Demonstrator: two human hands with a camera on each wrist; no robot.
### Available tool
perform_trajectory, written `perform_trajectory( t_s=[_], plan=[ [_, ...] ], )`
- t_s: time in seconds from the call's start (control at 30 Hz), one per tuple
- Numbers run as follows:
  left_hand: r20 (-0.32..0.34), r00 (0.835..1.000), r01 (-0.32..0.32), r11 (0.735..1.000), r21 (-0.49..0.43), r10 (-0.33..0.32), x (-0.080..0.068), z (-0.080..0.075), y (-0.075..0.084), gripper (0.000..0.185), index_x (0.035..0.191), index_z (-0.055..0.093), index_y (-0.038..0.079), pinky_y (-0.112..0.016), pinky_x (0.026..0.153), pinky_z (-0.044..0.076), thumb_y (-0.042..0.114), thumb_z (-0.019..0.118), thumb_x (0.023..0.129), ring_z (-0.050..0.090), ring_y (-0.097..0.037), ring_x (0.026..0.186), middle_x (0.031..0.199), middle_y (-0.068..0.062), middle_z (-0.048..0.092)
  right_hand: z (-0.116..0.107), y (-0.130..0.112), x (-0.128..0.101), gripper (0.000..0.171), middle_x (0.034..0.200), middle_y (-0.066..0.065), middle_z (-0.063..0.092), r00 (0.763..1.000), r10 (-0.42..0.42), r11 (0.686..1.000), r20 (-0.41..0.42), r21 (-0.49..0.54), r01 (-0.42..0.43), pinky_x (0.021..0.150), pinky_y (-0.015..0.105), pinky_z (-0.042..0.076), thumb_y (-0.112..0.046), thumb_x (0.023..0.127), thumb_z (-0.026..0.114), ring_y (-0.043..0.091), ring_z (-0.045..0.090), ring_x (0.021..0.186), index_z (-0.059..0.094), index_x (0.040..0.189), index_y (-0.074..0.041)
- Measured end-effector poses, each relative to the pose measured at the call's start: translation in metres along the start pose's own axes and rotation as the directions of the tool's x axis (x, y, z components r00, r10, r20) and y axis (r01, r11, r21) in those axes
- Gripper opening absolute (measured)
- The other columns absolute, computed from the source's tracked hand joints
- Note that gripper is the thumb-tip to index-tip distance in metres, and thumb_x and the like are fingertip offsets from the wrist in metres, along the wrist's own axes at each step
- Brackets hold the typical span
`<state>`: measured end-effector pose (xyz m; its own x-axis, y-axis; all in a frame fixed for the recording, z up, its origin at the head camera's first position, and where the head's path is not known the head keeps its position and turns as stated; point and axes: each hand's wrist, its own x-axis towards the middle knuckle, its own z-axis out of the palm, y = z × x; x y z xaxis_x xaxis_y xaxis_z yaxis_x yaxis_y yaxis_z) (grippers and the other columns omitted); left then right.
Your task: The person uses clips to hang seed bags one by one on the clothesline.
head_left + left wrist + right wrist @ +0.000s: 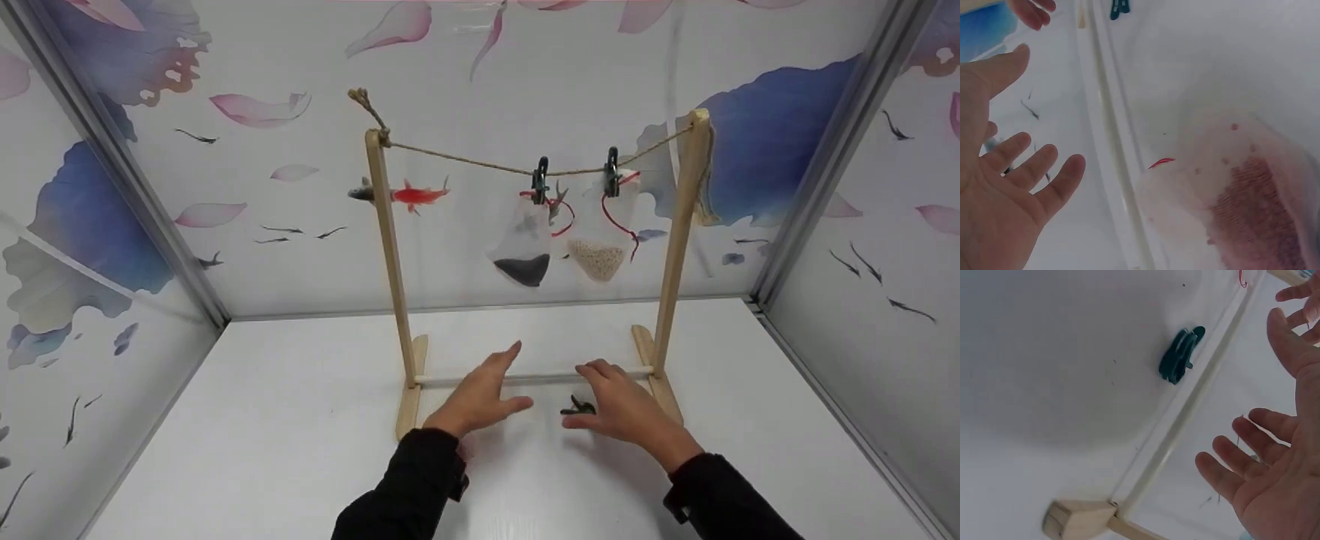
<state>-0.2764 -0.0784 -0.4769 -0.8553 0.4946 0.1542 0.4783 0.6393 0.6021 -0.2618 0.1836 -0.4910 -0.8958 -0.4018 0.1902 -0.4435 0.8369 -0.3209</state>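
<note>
My left hand [480, 399] hovers over the table with fingers spread, holding nothing. Close to it lies a sheer bag of dark red grains [1258, 216], large in the left wrist view and mostly hidden by the hand and sleeve in the head view. A red string [1161, 162] shows beside that bag. My right hand [622, 405], also empty with its fingers apart, is above the table near a dark green clip [577, 407]. The right wrist view shows this clip [1179, 354] lying by the white crossbar [1185, 410], apart from the fingers.
Behind the hands stands a wooden frame [391, 262] with a rope [465, 160] across its top. Clips hold two sheer bags on the rope, one with black grains [525, 268], one with beige grains [598, 257]. Patterned panels [300, 247] enclose the white table [262, 435].
</note>
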Motion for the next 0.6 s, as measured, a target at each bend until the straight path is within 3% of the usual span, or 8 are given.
perform_trajectory(
  t_s=[0.1, 0.3, 0.47, 0.6],
  plan=[
    [0.08, 0.997, 0.017, 0.998, 0.065, -0.022, 0.0, 0.017, -0.003, 0.084, 0.161, 0.028, 0.013, -0.047, 0.113, 0.036, 0.038, 0.073, 0.094, 0.037, -0.031, 0.145, 0.159, -0.016, 0.037, 0.011, -0.001, 0.0, 0.092, 0.136, 0.023, 0.054, 0.993, 0.095, 0.995, 0.074, 0.027, -0.097, 0.101, 0.053, 0.047, -0.051, 0.076, 0.087, 0.042, 0.054, 0.126, 0.053, 0.14, 0.006],
    [0.129, 0.991, 0.004, 0.994, 0.113, -0.018, 0.002, 0.039, -0.003, 0.075, 0.156, 0.038, 0.01, -0.042, 0.112, 0.038, 0.036, 0.072, 0.094, 0.04, -0.028, 0.143, 0.156, -0.014, 0.042, 0.023, -0.003, -0.003, 0.089, 0.133, 0.024, 0.055, 0.973, 0.175, 0.983, 0.152, 0.027, -0.181, 0.1, 0.055, 0.047, -0.047, 0.072, 0.09, 0.042, 0.054, 0.123, 0.057, 0.135, 0.007],
    [0.157, 0.987, -0.01, 0.99, 0.143, -0.013, 0.001, 0.046, -0.001, 0.071, 0.154, 0.042, 0.007, -0.038, 0.114, 0.035, 0.036, 0.07, 0.096, 0.039, -0.027, 0.144, 0.155, -0.014, 0.043, 0.026, -0.006, -0.002, 0.063, 0.114, 0.013, 0.061, 0.968, 0.196, 0.978, 0.158, 0.034, -0.203, 0.089, 0.058, 0.049, -0.034, 0.076, 0.091, 0.034, 0.057, 0.108, 0.068, 0.122, 0.001],
    [0.167, 0.986, -0.027, 0.982, 0.188, -0.004, 0.0, 0.05, -0.002, 0.069, 0.152, 0.046, 0.007, -0.038, 0.114, 0.035, 0.036, 0.07, 0.095, 0.042, -0.026, 0.142, 0.154, -0.012, 0.046, 0.03, -0.008, -0.002, 0.038, 0.096, 0.004, 0.061, 0.985, 0.131, 0.986, 0.115, 0.092, -0.142, 0.08, 0.05, 0.05, -0.018, 0.077, 0.09, 0.026, 0.056, 0.093, 0.074, 0.109, -0.003]
  ],
)
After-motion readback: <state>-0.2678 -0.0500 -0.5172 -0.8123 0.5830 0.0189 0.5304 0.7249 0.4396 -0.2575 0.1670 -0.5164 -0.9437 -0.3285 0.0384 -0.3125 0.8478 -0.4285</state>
